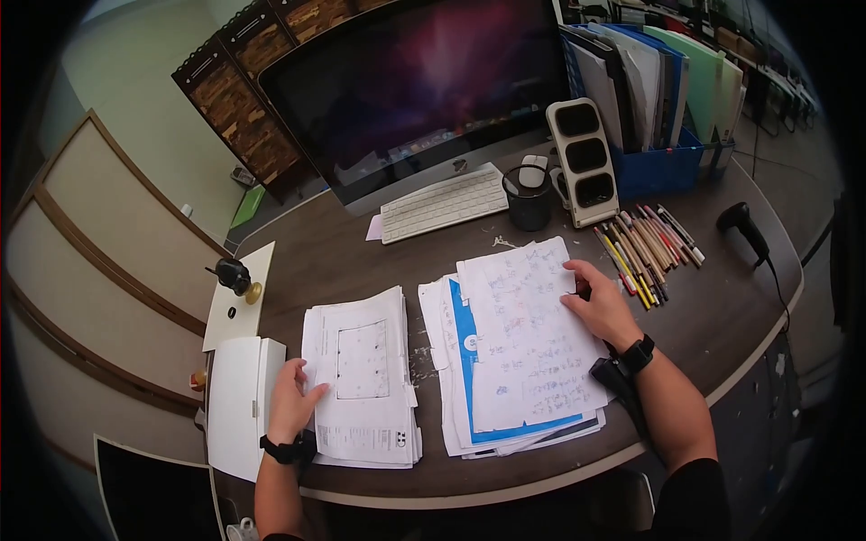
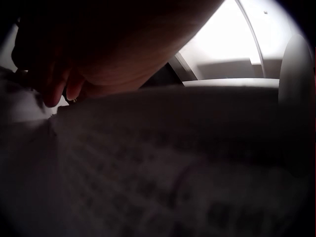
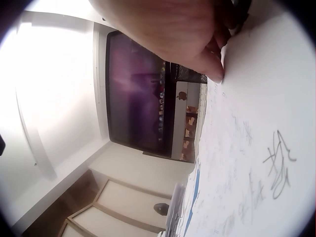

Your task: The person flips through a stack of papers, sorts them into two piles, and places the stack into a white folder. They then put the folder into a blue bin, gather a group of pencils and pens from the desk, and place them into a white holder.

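Observation:
Two piles of paper lie side by side on the desk. My left hand (image 1: 290,408) rests at the left edge of the left paper stack (image 1: 361,433), its thumb over the margin beside a printed frame. The left wrist view is dark, with the fingertips (image 2: 55,98) right at the paper. On the right pile, a white sheet with handwriting (image 1: 523,343) lies over a blue-bordered sheet (image 1: 468,388). My right hand (image 1: 603,302) pinches that handwritten sheet at its right edge. From the right wrist, the thumb (image 3: 213,69) shows on the paper; the other fingers are partly hidden.
Behind the papers stand a keyboard (image 1: 442,206), a mesh pen cup (image 1: 529,207), a mouse (image 1: 534,170) and a monitor (image 1: 415,99). Several pencils (image 1: 651,251) lie right of the pile, near a black scanner-like device (image 1: 747,230). A white box (image 1: 239,406) stands at left.

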The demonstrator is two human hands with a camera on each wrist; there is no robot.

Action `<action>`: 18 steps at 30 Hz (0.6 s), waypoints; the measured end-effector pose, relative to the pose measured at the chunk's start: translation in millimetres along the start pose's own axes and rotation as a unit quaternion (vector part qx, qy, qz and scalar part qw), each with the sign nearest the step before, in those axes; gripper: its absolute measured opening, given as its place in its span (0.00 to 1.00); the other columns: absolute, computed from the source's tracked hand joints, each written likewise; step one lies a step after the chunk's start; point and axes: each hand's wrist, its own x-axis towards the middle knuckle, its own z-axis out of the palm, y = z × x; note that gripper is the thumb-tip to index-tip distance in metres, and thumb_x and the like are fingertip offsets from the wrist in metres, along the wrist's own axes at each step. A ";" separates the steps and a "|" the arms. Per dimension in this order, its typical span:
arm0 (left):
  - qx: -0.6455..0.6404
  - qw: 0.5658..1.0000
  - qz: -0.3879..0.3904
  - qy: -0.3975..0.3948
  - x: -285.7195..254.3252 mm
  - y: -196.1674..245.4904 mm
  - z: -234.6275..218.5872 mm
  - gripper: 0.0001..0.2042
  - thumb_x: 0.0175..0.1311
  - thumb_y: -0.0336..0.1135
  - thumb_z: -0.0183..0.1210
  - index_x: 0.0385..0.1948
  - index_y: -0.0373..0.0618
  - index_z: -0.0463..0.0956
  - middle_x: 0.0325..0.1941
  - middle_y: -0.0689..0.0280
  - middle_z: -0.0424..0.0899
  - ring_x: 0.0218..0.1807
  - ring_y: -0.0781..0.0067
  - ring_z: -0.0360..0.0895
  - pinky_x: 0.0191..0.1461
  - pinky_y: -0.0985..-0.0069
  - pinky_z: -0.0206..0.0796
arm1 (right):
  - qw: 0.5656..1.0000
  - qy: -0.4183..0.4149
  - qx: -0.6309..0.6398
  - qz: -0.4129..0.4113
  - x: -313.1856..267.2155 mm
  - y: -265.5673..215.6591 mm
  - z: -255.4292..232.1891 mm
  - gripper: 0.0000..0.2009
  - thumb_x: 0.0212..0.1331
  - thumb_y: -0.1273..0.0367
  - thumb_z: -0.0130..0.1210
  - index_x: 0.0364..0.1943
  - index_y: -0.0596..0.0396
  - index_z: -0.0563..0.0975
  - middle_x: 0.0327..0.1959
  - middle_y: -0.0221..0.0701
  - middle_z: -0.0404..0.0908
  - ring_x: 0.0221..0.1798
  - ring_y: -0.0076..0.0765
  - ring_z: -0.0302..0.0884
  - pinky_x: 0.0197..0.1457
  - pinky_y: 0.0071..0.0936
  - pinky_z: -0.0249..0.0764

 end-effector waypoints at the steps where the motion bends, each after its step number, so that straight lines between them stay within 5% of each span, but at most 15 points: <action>1: 0.108 0.990 0.042 0.085 -2.8 11.6 0.4 0.19 0.54 0.29 0.68 0.47 0.36 0.73 0.36 0.62 0.78 0.31 0.74 0.72 0.38 0.76 0.68 | 1.000 -0.007 -0.002 -0.014 1.6 2.6 -0.2 0.21 0.52 0.74 0.62 0.54 0.55 0.75 0.36 0.35 0.78 0.41 0.35 0.75 0.47 0.29 0.73; 4: 0.047 0.990 0.118 0.054 -13.6 39.0 9.4 0.19 0.53 0.29 0.68 0.47 0.39 0.74 0.38 0.62 0.77 0.30 0.72 0.69 0.36 0.76 0.66 | 0.999 0.002 0.004 -0.049 3.9 11.0 1.6 0.14 0.54 0.75 0.60 0.47 0.56 0.79 0.37 0.35 0.79 0.41 0.35 0.76 0.47 0.28 0.73; 8: -0.066 0.969 0.173 -0.164 -29.8 81.2 36.4 0.18 0.56 0.30 0.67 0.49 0.41 0.75 0.41 0.63 0.78 0.36 0.73 0.74 0.39 0.77 0.67 | 0.993 0.013 0.080 -0.081 3.3 1.3 -0.2 0.08 0.56 0.79 0.58 0.40 0.58 0.81 0.39 0.33 0.81 0.41 0.31 0.78 0.45 0.24 0.74; 11: -0.108 0.945 0.201 -0.236 -28.3 93.7 61.7 0.28 0.59 0.33 0.67 0.60 0.40 0.67 0.50 0.60 0.78 0.49 0.70 0.75 0.49 0.75 0.70 | 0.981 0.005 0.134 -0.140 -1.4 -5.8 -3.6 0.07 0.58 0.80 0.57 0.40 0.59 0.80 0.40 0.32 0.81 0.41 0.26 0.79 0.44 0.20 0.74; 14: -0.207 0.936 0.184 -0.218 -21.9 110.0 82.3 0.33 0.61 0.34 0.66 0.66 0.36 0.58 0.59 0.53 0.74 0.59 0.64 0.73 0.59 0.72 0.69 | 0.966 -0.019 0.217 -0.142 -9.0 -12.2 -4.2 0.06 0.58 0.81 0.57 0.39 0.60 0.80 0.41 0.30 0.81 0.42 0.23 0.78 0.45 0.18 0.74; 15: -0.212 0.928 0.175 -0.251 -16.0 110.7 86.3 0.40 0.62 0.28 0.64 0.71 0.38 0.46 0.67 0.51 0.66 0.67 0.62 0.66 0.66 0.67 0.63 | 0.959 -0.033 0.247 -0.133 -11.4 -14.0 -5.0 0.06 0.58 0.81 0.58 0.38 0.60 0.80 0.42 0.29 0.80 0.42 0.22 0.78 0.46 0.18 0.74; 18: -0.284 0.925 0.149 -0.202 -3.3 117.5 105.3 0.42 0.62 0.28 0.64 0.72 0.38 0.43 0.69 0.50 0.62 0.69 0.62 0.64 0.68 0.65 0.61 | 0.937 -0.068 0.325 -0.112 -18.0 -22.7 -5.6 0.06 0.58 0.81 0.58 0.38 0.59 0.80 0.42 0.28 0.80 0.42 0.21 0.78 0.47 0.17 0.74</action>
